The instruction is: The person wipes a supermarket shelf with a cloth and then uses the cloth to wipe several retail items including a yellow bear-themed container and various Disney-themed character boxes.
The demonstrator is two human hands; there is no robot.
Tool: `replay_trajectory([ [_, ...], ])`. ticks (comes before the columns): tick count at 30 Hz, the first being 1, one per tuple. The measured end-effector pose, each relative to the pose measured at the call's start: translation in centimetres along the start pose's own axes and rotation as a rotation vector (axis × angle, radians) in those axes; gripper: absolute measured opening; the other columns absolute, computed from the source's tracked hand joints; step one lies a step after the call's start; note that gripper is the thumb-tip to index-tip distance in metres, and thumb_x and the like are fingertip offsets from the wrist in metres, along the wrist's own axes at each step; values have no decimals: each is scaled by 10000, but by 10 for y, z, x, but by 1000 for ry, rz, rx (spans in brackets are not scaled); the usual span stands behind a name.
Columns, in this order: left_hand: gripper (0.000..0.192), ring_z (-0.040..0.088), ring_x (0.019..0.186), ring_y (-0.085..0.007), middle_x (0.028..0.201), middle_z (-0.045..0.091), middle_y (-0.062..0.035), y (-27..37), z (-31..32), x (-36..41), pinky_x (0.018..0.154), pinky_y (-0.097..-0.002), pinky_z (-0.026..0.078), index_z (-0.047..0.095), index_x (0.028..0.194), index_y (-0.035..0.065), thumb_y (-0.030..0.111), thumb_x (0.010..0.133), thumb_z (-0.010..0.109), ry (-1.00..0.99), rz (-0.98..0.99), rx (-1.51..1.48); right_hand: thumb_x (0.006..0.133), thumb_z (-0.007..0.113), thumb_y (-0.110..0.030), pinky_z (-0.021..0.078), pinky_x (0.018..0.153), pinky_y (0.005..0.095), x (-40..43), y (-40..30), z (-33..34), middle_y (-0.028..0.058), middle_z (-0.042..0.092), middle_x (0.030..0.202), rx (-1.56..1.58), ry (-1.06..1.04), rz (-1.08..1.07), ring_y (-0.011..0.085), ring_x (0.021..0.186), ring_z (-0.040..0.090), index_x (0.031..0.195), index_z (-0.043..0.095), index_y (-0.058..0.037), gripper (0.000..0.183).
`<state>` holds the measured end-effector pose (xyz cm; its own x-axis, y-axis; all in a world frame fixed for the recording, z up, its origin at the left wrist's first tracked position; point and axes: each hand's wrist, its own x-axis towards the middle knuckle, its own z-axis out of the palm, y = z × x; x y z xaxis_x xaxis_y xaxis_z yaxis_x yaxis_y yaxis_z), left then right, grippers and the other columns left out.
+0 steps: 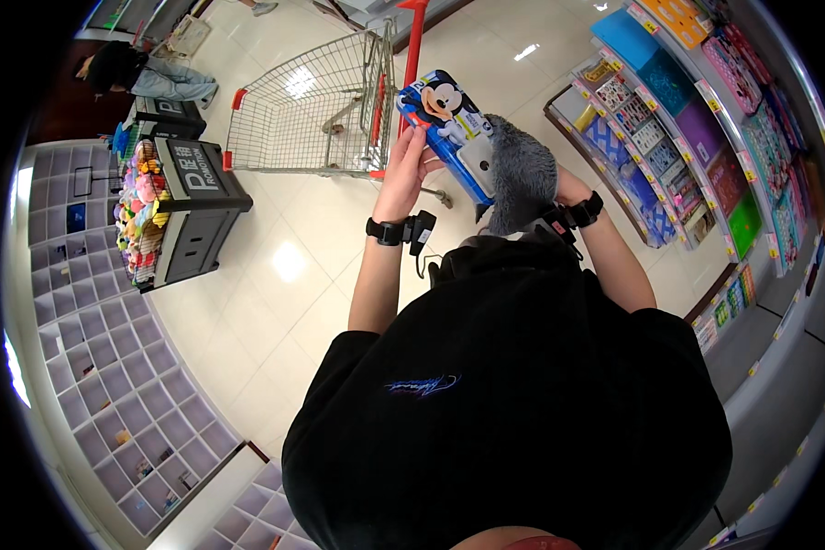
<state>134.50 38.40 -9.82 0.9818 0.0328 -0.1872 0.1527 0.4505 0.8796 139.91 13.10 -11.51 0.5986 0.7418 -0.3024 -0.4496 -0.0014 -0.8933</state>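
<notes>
My left hand (407,168) grips the left edge of a flat blue package (447,148) that carries a Mickey Mouse picture. A white panel with a dark round spot shows on the package's lower part. Up against its right side is a fluffy grey plush item (522,172), which covers part of that edge. My right hand (572,187) holds the plush from the right, with most of the fingers hidden behind it. Both wrists wear black straps with small devices.
A wire shopping cart (309,113) stands ahead on the tiled floor. To the left are a promotion bin (196,206) of plush toys and cubby shelving (117,357). Stationery shelves (680,137) line the right. A person (155,72) is at the upper left.
</notes>
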Motion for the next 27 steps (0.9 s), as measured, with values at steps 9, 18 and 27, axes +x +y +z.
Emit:
replay_trajectory([
  [9,190,604,825,-48,835,581,28,10,19,-1,711,-253,576,563,1082,42,168,952,620,-19,-53,388,919,644,-114,491,894,272,31,9,5,55,625,1137,-314,87,-283,114,995,546,1232,550,-4,345],
  [18,173,652,851,-88,980,686,-49,-2,33,18,651,-247,570,551,1052,44,106,920,644,-106,-62,291,939,625,-129,491,920,277,18,-16,-17,63,595,1240,-178,286,-308,118,1065,561,1306,533,-7,398],
  [27,203,690,866,-150,1062,666,-86,16,39,35,688,-284,625,524,1160,15,117,985,523,-134,169,-167,723,780,-143,417,1010,357,-49,-58,25,182,549,1267,-728,467,-557,279,1149,535,1394,389,-14,787],
])
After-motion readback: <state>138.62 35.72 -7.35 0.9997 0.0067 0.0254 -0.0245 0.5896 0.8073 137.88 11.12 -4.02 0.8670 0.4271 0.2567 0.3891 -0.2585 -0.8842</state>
